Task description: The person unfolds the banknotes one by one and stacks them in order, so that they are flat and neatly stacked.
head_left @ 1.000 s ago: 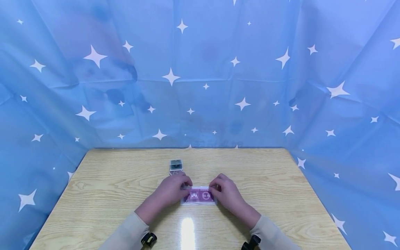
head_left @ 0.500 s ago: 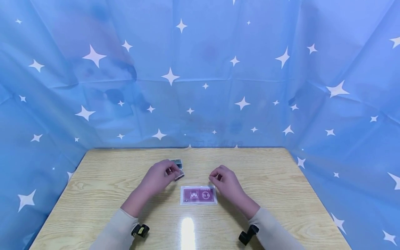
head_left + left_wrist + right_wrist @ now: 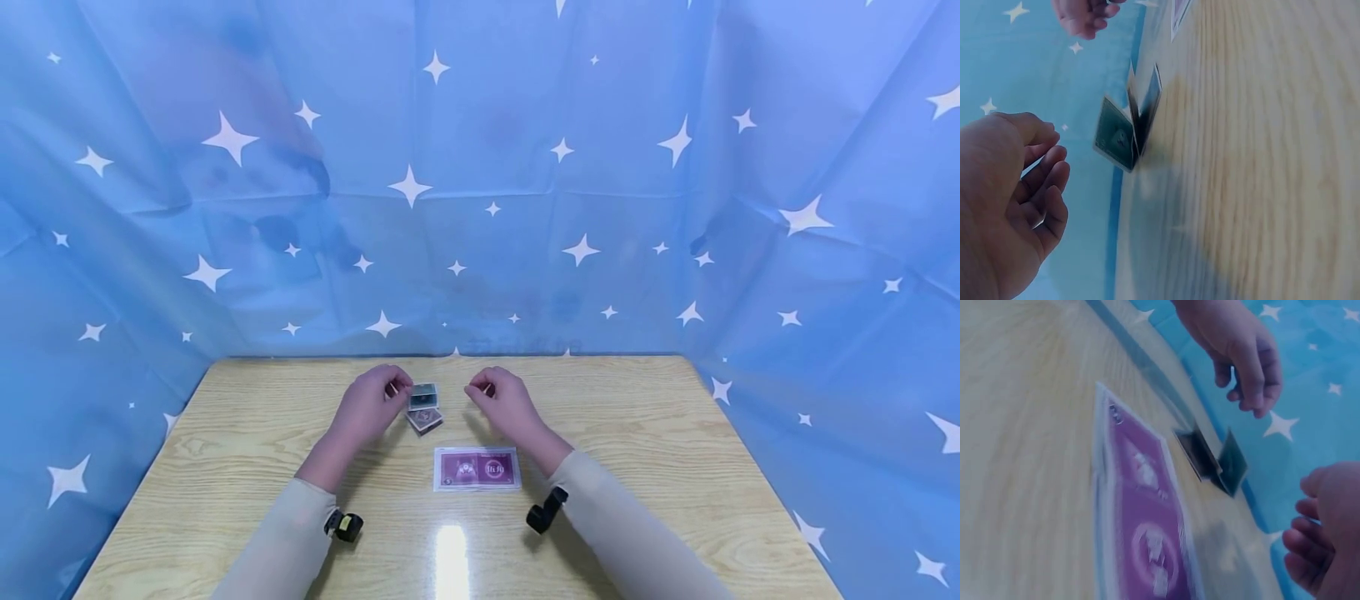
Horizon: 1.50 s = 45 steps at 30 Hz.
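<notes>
Green card (image 3: 424, 397) | left hand (image 3: 372, 403) near edge | right hand (image 3: 508, 402), wider gap | both loosely curled

Papery banknote (image 3: 477, 468), glossy wood-grain tabletop (image 3: 622, 433)

Both hands shifted toward the far edge over the last second. Left hand (image 3: 372, 402): was at the left end of the purple note (image 3: 477, 469) 1.0 s ago, then over the small brownish folded card (image 3: 425, 419) at 0.5 s; now off both, just left of the green folded card (image 3: 423, 397). Right hand (image 3: 510, 404): left the note's right end, was beyond its far right corner at 0.5 s, now farther forward and inward, right of the green card. Note, covered at both ends 1.0 s ago, now uncovered. Brownish card, partly hidden in both earlier frames, now unobstructed too.
</notes>
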### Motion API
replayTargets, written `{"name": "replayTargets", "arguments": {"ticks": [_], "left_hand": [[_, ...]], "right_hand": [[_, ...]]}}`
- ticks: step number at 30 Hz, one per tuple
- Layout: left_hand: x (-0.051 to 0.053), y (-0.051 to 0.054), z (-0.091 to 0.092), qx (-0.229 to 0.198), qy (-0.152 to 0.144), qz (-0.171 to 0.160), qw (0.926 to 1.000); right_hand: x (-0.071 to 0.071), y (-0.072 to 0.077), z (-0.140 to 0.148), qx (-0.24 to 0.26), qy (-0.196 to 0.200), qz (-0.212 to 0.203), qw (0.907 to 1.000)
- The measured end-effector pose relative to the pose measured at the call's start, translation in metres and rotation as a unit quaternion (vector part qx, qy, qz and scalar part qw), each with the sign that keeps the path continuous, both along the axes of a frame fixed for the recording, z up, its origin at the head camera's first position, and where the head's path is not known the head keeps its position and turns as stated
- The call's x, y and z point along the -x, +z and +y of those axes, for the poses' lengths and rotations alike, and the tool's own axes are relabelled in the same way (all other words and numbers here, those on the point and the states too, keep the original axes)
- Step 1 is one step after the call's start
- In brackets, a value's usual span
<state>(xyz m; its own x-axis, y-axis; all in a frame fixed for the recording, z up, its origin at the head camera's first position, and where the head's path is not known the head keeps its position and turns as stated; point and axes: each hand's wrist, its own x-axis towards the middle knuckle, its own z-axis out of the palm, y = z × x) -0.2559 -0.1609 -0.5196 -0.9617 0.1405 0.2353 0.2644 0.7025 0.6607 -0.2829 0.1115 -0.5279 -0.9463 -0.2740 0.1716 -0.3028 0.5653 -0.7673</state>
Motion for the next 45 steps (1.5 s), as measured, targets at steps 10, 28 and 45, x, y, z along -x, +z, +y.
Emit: {"name": "replayTargets", "arguments": {"ticks": [10, 28, 45], "left_hand": [[0.033, -0.021, -0.007, -0.028, 0.024, -0.038, 0.9986], [0.04, -0.031, -0.006, 0.055, -0.036, -0.077, 0.9948], [0.04, -0.032, -0.003, 0.029, -0.029, -0.072, 0.9965]], "right_hand": [[0.036, -0.006, -0.045, -0.041, 0.021, -0.044, 0.998], [0.042, -0.013, -0.065, -0.14, 0.069, -0.048, 0.9867], [0.041, -0.016, -0.067, -0.101, 0.087, -0.03, 0.9906]]}}
